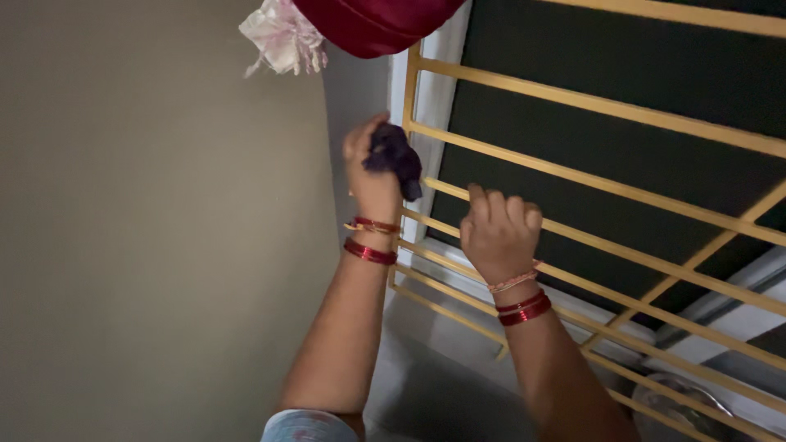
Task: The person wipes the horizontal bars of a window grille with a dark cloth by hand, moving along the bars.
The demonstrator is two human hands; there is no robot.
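Your left hand [372, 168] clutches a dark cloth [395, 157] against the yellow window grille [606, 106] near its upper left corner; right hand [499, 233] fisted on a bar. Lower bars likely remain.

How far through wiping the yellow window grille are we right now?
Nothing shows which bars are already wiped; the light is too dim to tell. In hand: the left hand presses a dark cloth against the grille at its left edge, while the right hand grips a bar. The bars to the right and below lie beyond the cloth.
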